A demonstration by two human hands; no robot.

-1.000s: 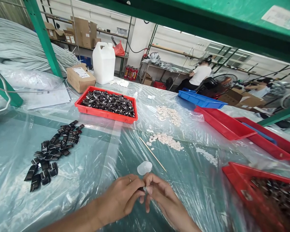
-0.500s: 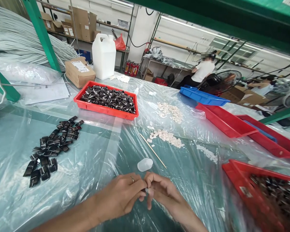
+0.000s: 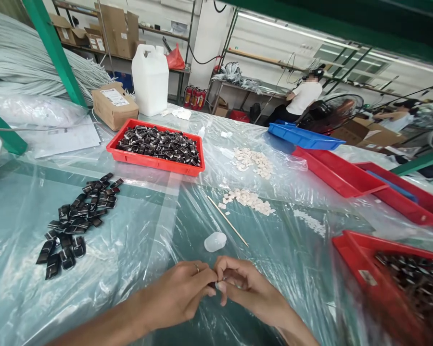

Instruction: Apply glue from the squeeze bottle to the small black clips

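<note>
My left hand (image 3: 182,290) and my right hand (image 3: 243,286) meet fingertip to fingertip low in the middle of the view. Both are closed in a pinch around a small dark piece with a pale spot (image 3: 216,284), mostly hidden by the fingers. Just beyond them lies a small translucent plastic bottle (image 3: 215,241) on its side. A thin wooden stick (image 3: 228,221) rests past it, beside a heap of small whitish pieces (image 3: 250,201). To the left, several glossy black parts (image 3: 80,216) lie in a loose pile.
A red tray (image 3: 155,164) full of black parts stands at the back left, before a cardboard box (image 3: 113,106) and a white jug (image 3: 150,81). Another filled red tray (image 3: 368,276) is at right. Red trays (image 3: 341,173) and a blue tray (image 3: 305,137) lie behind. A person (image 3: 305,98) sits beyond.
My fingers have shifted slightly around the small piece, the right fingers bending a little closer in. The view has moved a bit; the things on the table stay put.
</note>
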